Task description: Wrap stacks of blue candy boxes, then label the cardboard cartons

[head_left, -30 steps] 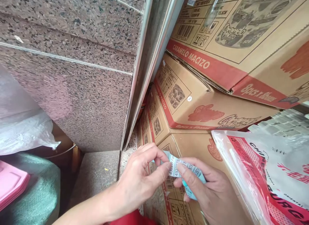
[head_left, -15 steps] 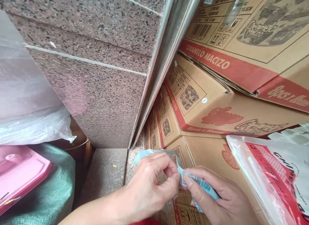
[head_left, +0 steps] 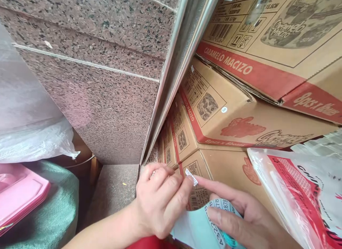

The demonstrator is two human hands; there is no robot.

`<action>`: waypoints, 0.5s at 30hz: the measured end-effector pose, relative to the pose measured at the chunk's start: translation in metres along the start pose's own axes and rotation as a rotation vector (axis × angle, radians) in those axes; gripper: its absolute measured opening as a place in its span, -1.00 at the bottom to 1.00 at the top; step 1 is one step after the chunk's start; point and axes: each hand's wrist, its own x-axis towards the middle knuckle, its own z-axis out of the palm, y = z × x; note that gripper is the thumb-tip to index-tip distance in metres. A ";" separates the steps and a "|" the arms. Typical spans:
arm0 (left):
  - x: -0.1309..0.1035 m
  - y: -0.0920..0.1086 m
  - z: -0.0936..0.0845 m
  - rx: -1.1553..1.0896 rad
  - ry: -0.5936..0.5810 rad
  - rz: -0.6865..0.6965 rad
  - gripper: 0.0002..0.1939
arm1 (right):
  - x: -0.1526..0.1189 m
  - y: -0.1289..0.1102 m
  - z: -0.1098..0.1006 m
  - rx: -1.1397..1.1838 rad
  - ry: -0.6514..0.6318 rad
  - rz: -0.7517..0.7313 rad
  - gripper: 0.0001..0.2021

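A small white label [head_left: 191,177] printed with numbers sits between the fingertips of my left hand [head_left: 162,199] and the outstretched index finger of my right hand [head_left: 240,213]. My left hand is closed, its fingers curled and pinching the label. In my right hand is a roll of light blue backing strip with number labels [head_left: 217,220], held under the thumb. A bare length of the strip [head_left: 191,224] hangs below my left hand. Behind both hands are stacked brown cartons [head_left: 205,163].
A speckled stone wall [head_left: 107,85] with a metal door track [head_left: 171,74] stands left of the cartons. Pink trays [head_left: 21,195] lie on a green sack [head_left: 60,199] at the left. A plastic-wrapped red and white package [head_left: 301,192] is at the right.
A single label now shows off the strip at my left fingertips. My right index finger has stretched out towards it. The bare strip has swung down below my hands.
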 end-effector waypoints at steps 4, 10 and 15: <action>0.000 0.003 0.008 0.049 0.017 0.111 -0.68 | 0.005 0.006 -0.005 0.150 -0.015 0.035 -0.31; -0.001 -0.003 0.002 -0.436 0.029 -0.476 -0.89 | 0.003 0.004 -0.004 0.222 0.008 0.069 -0.34; 0.003 0.007 0.017 -1.412 -0.154 -1.248 -0.65 | 0.003 -0.002 0.000 0.058 0.003 0.057 -0.37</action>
